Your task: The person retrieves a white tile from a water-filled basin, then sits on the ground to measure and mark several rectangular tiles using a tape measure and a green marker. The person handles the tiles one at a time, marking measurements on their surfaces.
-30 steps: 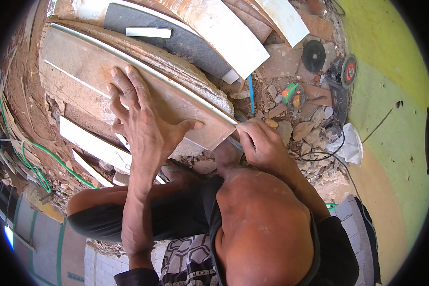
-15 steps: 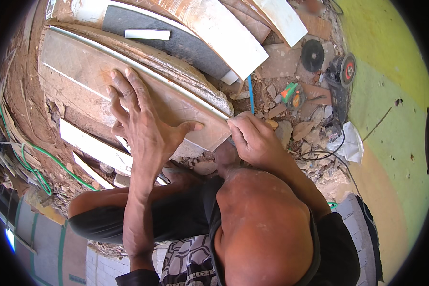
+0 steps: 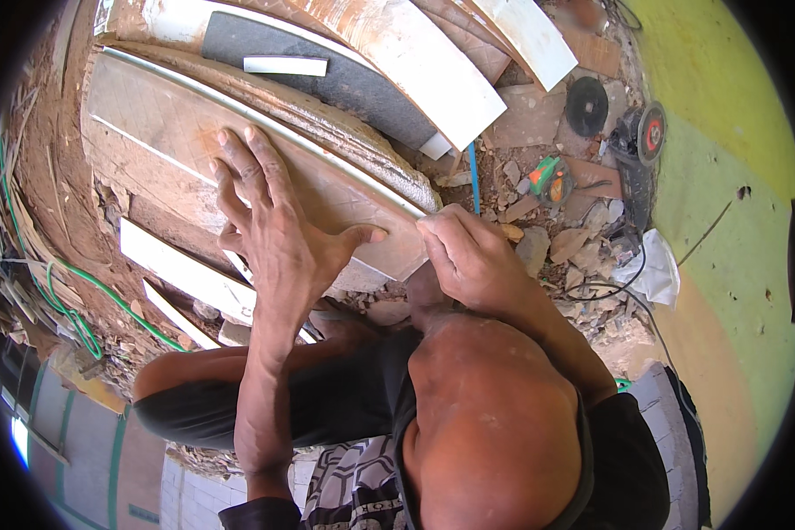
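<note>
A long brownish tile strip [image 3: 327,190] lies slanted across a rough slab [image 3: 141,172]. My left hand [image 3: 278,238] is pressed flat on its face, the fingers spread and the thumb stretched toward the right end. A narrow pale edging [image 3: 265,121] runs along the tile strip's far edge. At the right end, my right hand [image 3: 477,256] is closed with its thumb and fingertips at the corner where the edging stops. Its inner fingers are hidden, but it appears to pinch that corner.
White tile strips [image 3: 455,88] and a dark grey tile [image 3: 327,97] lie beyond. At the right are an angle grinder [image 3: 636,155], a black disc [image 3: 586,106], a green-orange tape measure [image 3: 552,181], a power cord [image 3: 654,327] and rubble. Cut white pieces [image 3: 181,265] and a green cable [image 3: 115,305] lie left.
The whole view has shifted slightly, so everything appears a little further right. Both hands keep the same places on the tile strip.
</note>
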Demonstrator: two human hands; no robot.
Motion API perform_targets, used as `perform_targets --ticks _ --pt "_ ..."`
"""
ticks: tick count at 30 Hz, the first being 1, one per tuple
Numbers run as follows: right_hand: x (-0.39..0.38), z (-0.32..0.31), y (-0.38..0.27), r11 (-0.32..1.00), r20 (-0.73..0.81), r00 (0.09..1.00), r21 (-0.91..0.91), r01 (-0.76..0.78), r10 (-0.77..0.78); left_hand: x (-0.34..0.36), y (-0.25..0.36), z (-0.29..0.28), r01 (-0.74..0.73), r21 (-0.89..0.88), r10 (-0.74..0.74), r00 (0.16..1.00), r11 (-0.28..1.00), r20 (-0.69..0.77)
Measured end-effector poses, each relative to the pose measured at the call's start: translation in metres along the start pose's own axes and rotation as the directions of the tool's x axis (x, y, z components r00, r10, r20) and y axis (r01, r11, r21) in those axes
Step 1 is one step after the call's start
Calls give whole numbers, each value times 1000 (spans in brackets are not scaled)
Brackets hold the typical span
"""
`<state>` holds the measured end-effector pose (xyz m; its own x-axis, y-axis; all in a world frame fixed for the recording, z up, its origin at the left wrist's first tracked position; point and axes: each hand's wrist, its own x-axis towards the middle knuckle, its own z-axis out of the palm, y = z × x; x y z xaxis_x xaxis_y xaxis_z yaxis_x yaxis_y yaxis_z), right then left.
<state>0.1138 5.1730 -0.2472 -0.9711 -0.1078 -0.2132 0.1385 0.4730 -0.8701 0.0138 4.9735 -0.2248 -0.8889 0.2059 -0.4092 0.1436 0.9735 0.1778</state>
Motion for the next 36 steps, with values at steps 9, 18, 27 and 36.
perform_targets --ticks 9,18,27,36 --pt "-12 -11 2 1000 -26 999 -7 -24 24 -1 1 0 14 16 -15 1000 1000 14" --pt "-17 -8 2 997 40 997 -40 -68 70 -1 -1 0 25 4 -25 999 1000 26" --pt "8 4 3 995 61 998 -98 -12 18 -1 0 0 22 -18 -21 999 1000 24" --pt "6 -1 0 997 62 997 -61 -46 50 1 1 -1 18 -3 -18 999 1000 27"
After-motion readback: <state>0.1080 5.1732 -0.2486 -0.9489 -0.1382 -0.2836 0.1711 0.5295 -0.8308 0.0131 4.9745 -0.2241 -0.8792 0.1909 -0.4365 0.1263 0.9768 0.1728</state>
